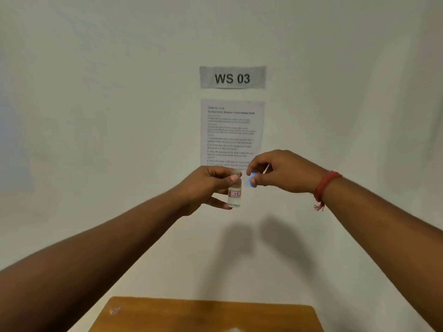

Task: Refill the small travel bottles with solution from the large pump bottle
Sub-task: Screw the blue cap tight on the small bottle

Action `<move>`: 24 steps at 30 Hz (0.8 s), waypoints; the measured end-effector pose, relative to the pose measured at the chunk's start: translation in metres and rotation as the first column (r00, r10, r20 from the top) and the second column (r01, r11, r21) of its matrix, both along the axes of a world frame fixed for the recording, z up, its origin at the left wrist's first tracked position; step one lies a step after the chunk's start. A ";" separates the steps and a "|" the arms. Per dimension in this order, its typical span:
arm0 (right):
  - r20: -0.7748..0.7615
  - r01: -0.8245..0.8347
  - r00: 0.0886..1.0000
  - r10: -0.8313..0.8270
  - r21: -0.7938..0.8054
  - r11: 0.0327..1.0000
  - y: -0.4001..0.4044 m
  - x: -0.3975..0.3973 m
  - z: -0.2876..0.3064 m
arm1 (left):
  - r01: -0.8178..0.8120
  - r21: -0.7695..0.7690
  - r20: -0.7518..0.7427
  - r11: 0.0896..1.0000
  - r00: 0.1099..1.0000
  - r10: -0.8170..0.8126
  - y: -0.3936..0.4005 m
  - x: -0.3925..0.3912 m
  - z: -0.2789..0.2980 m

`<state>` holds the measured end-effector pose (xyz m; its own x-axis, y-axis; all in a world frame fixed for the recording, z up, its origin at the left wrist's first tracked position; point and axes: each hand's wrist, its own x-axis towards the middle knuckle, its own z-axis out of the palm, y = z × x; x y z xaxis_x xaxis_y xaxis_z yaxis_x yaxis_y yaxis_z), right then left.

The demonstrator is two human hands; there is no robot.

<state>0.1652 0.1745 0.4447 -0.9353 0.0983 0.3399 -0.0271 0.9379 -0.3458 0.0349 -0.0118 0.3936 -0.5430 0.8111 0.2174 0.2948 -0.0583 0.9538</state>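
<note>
A small clear travel bottle (pixel 235 191) with a red-bordered label is held upright in mid-air before the wall by my left hand (pixel 208 188), thumb and fingers curled round it. Its neck is uncapped. Just to its right, my right hand (pixel 280 173) pinches a small blue cap (pixel 251 182) between thumb and fingers, a short gap away from the bottle's top. A thin white piece sticks up between the right hand's fingers. The large pump bottle is not in view.
A wooden table (pixel 206 315) shows at the bottom edge, well below both hands. On the white wall hang a "WS 03" sign (pixel 232 77) and a printed instruction sheet (pixel 231 133). A red thread band circles my right wrist.
</note>
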 end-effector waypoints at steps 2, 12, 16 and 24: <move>-0.016 -0.005 1.000 0.006 0.058 0.998 -0.002 -0.007 0.027 | 0.003 0.004 -0.037 1.000 0.999 -0.003 -0.001 -0.003 0.019; -0.052 -0.047 0.997 0.058 0.196 0.979 -0.015 -0.027 0.115 | -0.033 0.020 -0.111 0.999 0.993 0.035 -0.003 -0.009 0.069; -0.056 -0.061 0.996 0.075 0.223 0.973 -0.019 -0.031 0.127 | -0.039 0.026 -0.128 0.999 0.991 0.042 -0.001 -0.007 0.076; 0.015 -0.083 0.996 0.082 0.288 0.954 -0.024 -0.032 0.127 | -0.064 0.015 -0.140 0.998 0.988 0.065 0.006 0.000 0.082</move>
